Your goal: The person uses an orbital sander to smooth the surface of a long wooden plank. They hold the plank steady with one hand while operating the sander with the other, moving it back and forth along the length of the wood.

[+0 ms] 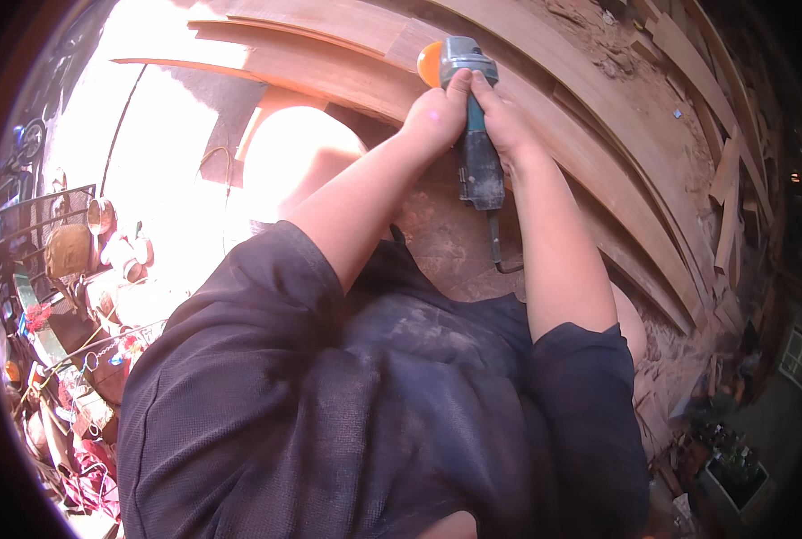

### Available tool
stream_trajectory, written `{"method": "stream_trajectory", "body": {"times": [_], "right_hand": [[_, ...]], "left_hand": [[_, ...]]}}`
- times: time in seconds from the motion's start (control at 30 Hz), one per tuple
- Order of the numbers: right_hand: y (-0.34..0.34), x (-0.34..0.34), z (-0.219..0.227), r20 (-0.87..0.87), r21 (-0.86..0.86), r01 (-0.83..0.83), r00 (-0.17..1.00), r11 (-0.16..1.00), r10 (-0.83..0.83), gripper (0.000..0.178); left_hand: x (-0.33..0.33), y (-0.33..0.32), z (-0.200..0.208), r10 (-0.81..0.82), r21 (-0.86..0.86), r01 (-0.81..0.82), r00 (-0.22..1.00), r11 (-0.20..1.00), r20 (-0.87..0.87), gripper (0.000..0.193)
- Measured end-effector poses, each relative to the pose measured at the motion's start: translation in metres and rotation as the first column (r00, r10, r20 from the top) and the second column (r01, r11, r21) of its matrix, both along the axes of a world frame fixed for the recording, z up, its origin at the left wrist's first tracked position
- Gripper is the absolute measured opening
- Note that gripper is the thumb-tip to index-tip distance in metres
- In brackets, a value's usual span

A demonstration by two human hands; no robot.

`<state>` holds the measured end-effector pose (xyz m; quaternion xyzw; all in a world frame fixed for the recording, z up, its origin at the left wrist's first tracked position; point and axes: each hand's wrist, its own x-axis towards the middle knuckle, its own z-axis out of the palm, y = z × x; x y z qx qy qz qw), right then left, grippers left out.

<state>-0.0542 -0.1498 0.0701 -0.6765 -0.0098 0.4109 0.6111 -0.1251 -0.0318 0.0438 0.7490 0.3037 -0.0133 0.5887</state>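
Note:
Both of my hands grip a teal and black angle grinder (482,166) in front of me. Its grey metal head points away from me, with an orange disc or guard (431,65) showing on the left side. My left hand (439,115) wraps the body from the left, just behind the head. Opposite it, my right hand (504,124) closes round the right side, the two thumbs lying side by side on top. A dark cord (495,235) runs from the grinder's rear end toward me. Beneath the tool lie long wooden boards (347,81); whether the disc touches them I cannot tell.
More long boards (634,180) curve along the right, with wood scraps (729,193) and dusty debris beyond. Cluttered odds and ends (87,359) fill the left side. A planter box with greenery (736,476) stands at the lower right. Strong sunlight washes out the upper left.

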Motion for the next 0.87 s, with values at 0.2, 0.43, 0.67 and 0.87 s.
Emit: {"method": "stream_trajectory", "body": {"times": [0.2, 0.43, 0.67, 0.87], "right_hand": [[-0.146, -0.010, -0.014, -0.125, -0.012, 0.368, 0.922, 0.930, -0.366, 0.071], [-0.157, -0.034, -0.002, -0.214, 0.055, 0.489, 0.858, 0.871, -0.468, 0.076], [-0.036, -0.020, -0.021, -0.019, 0.076, 0.163, 0.987, 0.984, -0.162, 0.071], [0.030, -0.022, -0.009, -0.014, 0.063, -0.040, 0.999, 0.997, 0.041, 0.081]], "left_hand": [[0.030, -0.122, 0.002, -0.387, -0.080, 0.383, 0.922, 0.920, -0.032, 0.105], [0.033, -0.132, 0.028, -0.531, -0.346, 0.472, 0.842, 0.811, -0.095, 0.097], [-0.010, -0.018, 0.028, -0.138, -0.334, 0.101, 0.986, 0.937, -0.090, 0.098], [-0.036, 0.042, -0.010, 0.080, -0.315, -0.113, 0.990, 0.942, -0.116, 0.094]]}}
